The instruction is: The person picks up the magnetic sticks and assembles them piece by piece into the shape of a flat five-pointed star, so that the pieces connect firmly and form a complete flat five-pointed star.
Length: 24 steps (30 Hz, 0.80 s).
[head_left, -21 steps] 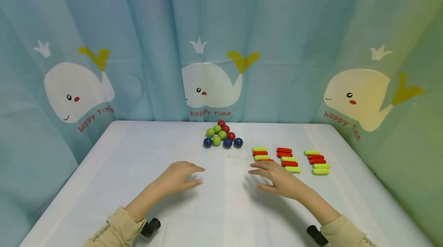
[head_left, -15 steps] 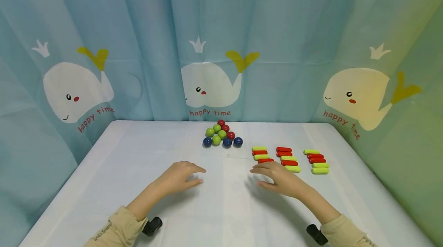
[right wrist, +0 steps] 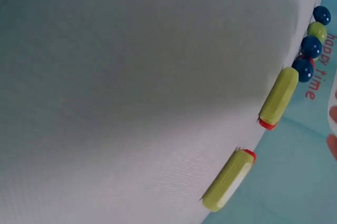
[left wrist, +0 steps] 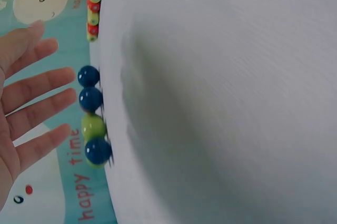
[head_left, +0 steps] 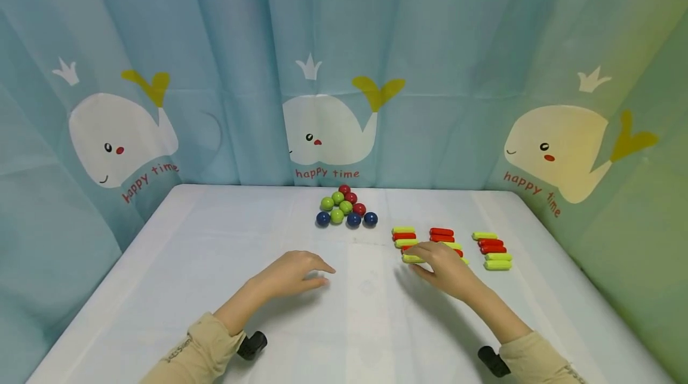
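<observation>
My left hand (head_left: 292, 273) hovers over the white table left of centre, fingers spread and touching nothing; the left wrist view shows the same hand (left wrist: 31, 98) with its fingers apart. My right hand (head_left: 443, 267) is above the near ends of the left and middle columns of sticks, partly covering them, and holds nothing visible. Red and yellow-green sticks lie in three columns, the rightmost including a yellow-green stick (head_left: 498, 265). Only fingertips (right wrist: 333, 129) of the right hand show at the edge of the right wrist view, near a yellow-green stick (right wrist: 279, 96).
Beyond the hands, at the table's (head_left: 215, 223) back middle, several balls form a cluster: a red ball (head_left: 344, 190) at the back, green balls such as this green ball (head_left: 327, 203), and a blue ball (head_left: 371, 219) at the front right. A whale-print curtain (head_left: 457, 73) surrounds the table.
My right hand has moved right and slightly away from me, over the sticks, uncovering the nearest stick of the left column. My left hand has shifted a little to the right.
</observation>
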Available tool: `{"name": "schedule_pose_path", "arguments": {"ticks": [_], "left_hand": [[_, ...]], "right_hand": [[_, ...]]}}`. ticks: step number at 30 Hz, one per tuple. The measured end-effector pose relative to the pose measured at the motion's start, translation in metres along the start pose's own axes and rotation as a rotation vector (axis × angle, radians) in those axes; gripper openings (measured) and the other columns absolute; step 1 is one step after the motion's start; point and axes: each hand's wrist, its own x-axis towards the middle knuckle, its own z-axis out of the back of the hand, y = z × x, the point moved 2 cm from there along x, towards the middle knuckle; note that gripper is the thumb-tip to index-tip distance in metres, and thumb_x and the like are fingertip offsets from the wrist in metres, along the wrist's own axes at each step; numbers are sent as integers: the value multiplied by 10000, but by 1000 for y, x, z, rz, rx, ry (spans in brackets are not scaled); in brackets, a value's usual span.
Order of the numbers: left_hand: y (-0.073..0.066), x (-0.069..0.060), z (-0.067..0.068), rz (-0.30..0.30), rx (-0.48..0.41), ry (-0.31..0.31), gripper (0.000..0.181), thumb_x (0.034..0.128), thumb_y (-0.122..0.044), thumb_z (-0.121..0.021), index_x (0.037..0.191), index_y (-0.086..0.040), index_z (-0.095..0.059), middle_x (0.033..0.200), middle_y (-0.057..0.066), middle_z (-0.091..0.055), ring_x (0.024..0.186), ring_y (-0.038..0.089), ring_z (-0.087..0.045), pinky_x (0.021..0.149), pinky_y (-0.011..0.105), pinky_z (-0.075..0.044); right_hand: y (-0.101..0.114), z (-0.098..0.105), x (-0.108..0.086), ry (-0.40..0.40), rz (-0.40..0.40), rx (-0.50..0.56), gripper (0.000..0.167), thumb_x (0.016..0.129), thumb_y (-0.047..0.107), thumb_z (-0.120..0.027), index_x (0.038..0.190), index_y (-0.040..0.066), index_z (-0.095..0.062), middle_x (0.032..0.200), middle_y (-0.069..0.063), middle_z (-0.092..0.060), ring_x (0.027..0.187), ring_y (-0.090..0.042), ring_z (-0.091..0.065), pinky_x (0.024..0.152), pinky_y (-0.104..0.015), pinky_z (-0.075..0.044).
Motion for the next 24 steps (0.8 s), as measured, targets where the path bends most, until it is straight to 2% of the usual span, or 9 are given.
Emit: {"name": "schedule_pose_path", "arguments": {"ticks": [6, 10, 13, 17, 24], "left_hand": [[-5, 18, -4, -3, 18, -52, 261, 929, -285, -592, 1123, -144, -695, 1108, -19, -698, 1073, 146, -629, 930, 328, -486], [-11, 31, -5, 4, 45, -87, 260, 923, -295, -600, 1122, -156, -694, 1110, -26, -697, 1074, 139, -628, 930, 323, -487], [-15, 39, -7, 11, 58, -99, 277, 920, -295, -607, 1156, -170, -676, 1127, -29, -689, 1079, 135, -624, 925, 324, -490], [-20, 51, -9, 13, 63, -110, 311, 914, -283, -618, 1206, -179, -648, 1157, -25, -679, 1087, 139, -620, 916, 323, -496], [-32, 77, -18, 1, 105, -134, 256, 915, -273, -616, 1146, -187, -683, 1122, -34, -688, 1068, 119, -626, 900, 297, -499]], "right_hand": [[-12, -3, 0, -119, -133, -21, 210, 742, 39, -766, 938, 22, -691, 885, -83, -711, 780, -235, -661, 672, -367, -549], [-22, -4, 2, -145, -194, -15, 192, 765, 34, -744, 943, 1, -680, 884, -111, -704, 691, -225, -630, 614, -350, -529], [-30, -4, 3, -134, -213, -2, 201, 771, 24, -738, 960, -10, -677, 904, -135, -701, 687, -232, -620, 602, -347, -525], [-41, 0, 5, -89, -206, 24, 214, 779, 0, -720, 986, -25, -672, 938, -161, -698, 787, -307, -648, 675, -404, -547], [-60, 8, 5, 5, -254, 46, 235, 803, 12, -702, 1030, -36, -662, 986, -187, -687, 918, -352, -641, 796, -479, -530]]}}
